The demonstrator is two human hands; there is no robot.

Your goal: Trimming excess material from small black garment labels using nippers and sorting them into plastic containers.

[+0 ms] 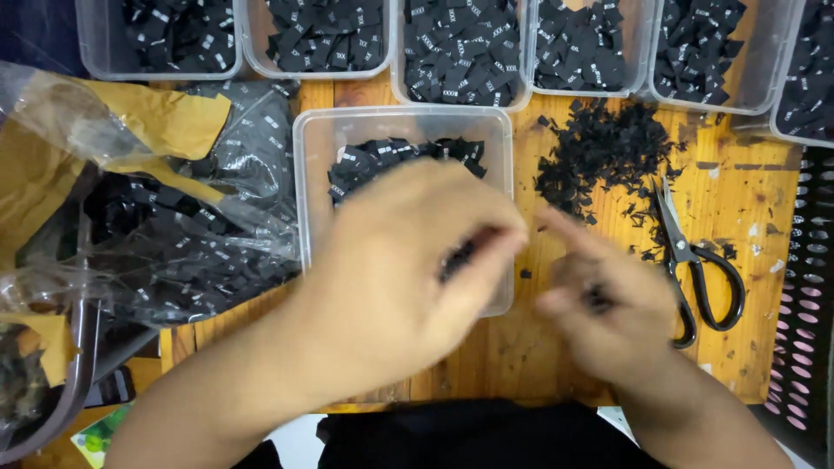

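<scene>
Head view: your left hand [395, 278] sits over the near half of the clear tub [313, 187] at the centre of the wooden bench [738, 208]. Its fingers are curled together on a small black fabric label [456, 258], which shows as a dark sliver at about 3 o'clock on that hand. Motion blur hides the label's long axis, so that cannot be told.

Your right hand [608, 295] lies at 3 o'clock from the left, just beside it and not touching. Its fingers are loosely bent, with a dark scrap [598, 300] against the palm. Whether it is pinched or only resting there, you cannot tell.

The pinched label lies between your two hands, nearer the left. The rest of the tub's labels [382, 161] lie at 12 o'clock from your left hand, against the far wall. The black scissors [699, 269] rest at 3 o'clock from your right hand, near it, blades pointing toward 11 o'clock at the heap of black trimmings [599, 152].
</scene>
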